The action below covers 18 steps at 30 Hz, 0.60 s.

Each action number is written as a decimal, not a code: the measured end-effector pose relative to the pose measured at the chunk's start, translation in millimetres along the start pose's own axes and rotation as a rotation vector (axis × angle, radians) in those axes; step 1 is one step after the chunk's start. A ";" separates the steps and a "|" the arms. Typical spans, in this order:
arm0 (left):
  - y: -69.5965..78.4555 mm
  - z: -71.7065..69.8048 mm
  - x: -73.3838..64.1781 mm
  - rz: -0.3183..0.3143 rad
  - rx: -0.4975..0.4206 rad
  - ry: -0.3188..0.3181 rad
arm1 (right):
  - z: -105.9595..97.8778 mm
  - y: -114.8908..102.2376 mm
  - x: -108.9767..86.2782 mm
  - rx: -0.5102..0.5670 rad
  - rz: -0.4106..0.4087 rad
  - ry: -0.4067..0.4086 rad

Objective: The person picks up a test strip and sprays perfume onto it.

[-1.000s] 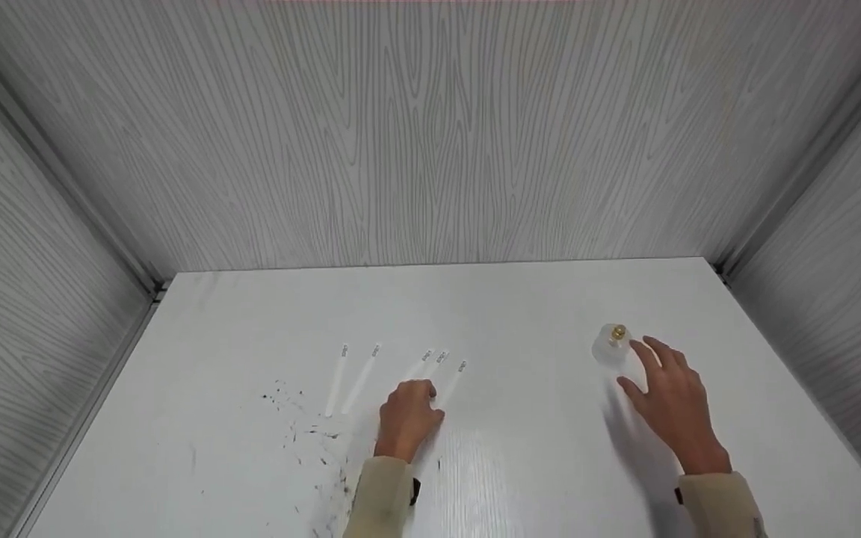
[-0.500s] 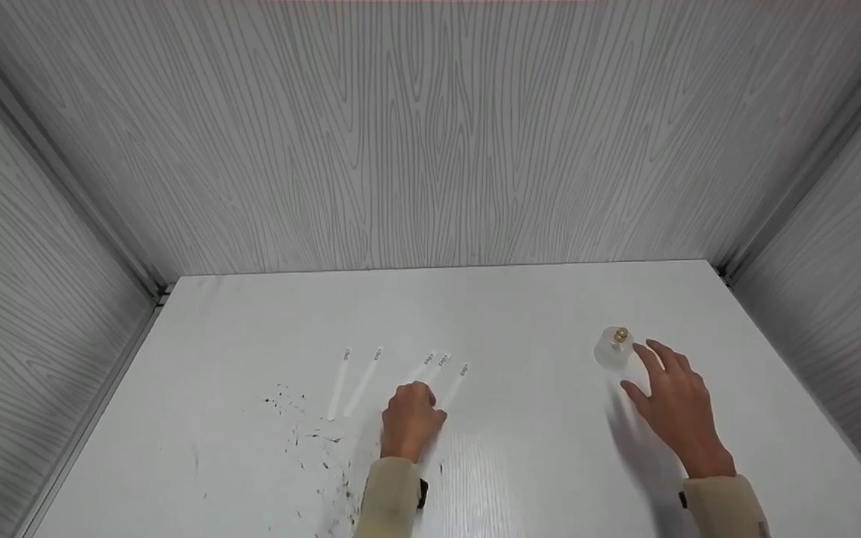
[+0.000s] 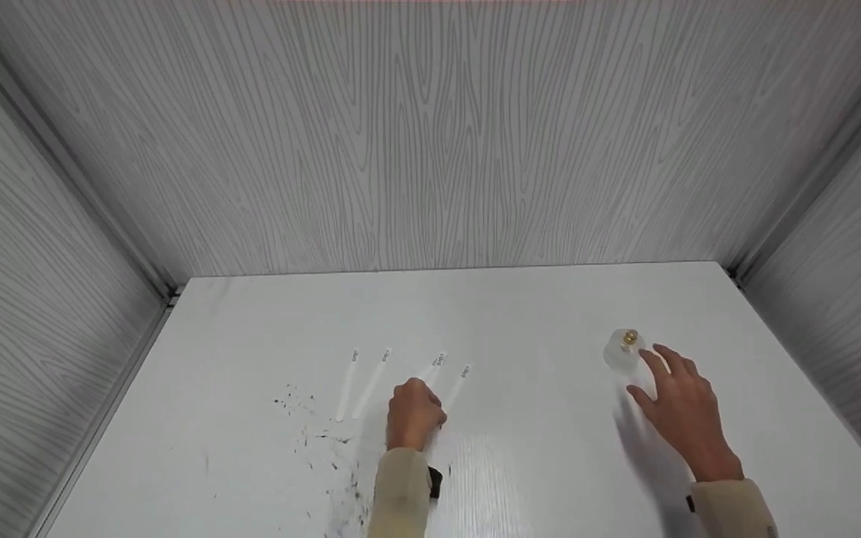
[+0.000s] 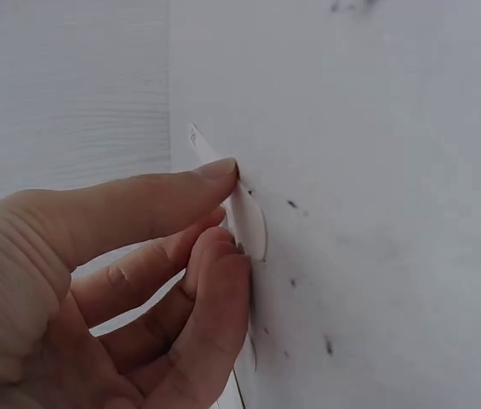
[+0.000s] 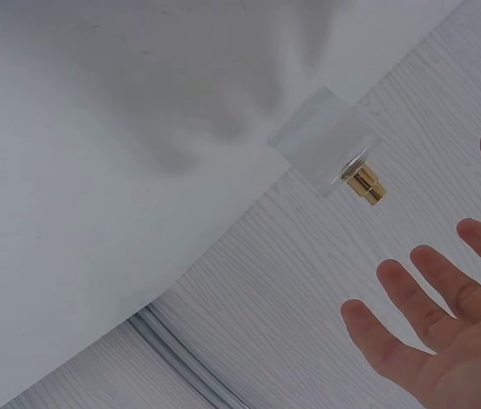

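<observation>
My left hand point(image 3: 413, 413) is low over the middle of the white table, thumb and fingers pinching a slim white perfume test strip point(image 4: 250, 223) that bows between them. Its far end carries small dark print. Beyond the knuckles, the printed ends of two strips point(image 3: 439, 360) overlap, and another strip point(image 3: 457, 388) lies just right of the hand. Two more strips point(image 3: 347, 385) lie to the left. A clear glass perfume bottle point(image 3: 621, 354) with a gold spray neck point(image 5: 365, 181) stands upright at right. My right hand point(image 3: 683, 415) hovers beside it, fingers spread and apart from the glass.
Dark specks and smudges point(image 3: 337, 441) mark the white tabletop point(image 3: 520, 321) left of my left hand. Grey wood-grain panels rise at the back point(image 3: 438, 149) and at both sides of the table.
The head view has drifted slightly, shifting the scene right. By the left hand, one strip's printed end has slid over against its neighbour's. The right hand keeps its pose beside the bottle.
</observation>
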State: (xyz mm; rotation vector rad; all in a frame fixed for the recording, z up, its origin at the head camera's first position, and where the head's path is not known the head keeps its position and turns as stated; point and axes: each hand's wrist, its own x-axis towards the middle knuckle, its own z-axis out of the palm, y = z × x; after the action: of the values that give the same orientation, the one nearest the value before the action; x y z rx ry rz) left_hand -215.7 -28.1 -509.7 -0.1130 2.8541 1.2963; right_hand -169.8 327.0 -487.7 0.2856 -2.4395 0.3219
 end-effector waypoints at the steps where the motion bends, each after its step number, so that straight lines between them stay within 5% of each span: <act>1: -0.8 -0.8 -0.6 -0.001 -0.011 0.005 | 0.7 0.0 -0.3 -0.003 -0.003 0.005; 11: -2.0 0.5 -13.0 0.005 0.019 0.161 | 3.8 -1.8 -1.1 -0.003 -0.017 -0.003; 18: -1.2 2.8 -16.5 0.026 0.076 0.196 | 1.9 -1.5 -2.8 0.008 0.016 -0.018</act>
State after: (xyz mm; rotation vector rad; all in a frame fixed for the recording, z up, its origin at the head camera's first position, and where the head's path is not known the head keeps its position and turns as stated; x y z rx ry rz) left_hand -199.3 -25.8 -511.8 -0.2151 3.0738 1.2449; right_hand -168.3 325.3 -490.7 0.2730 -2.4597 0.3372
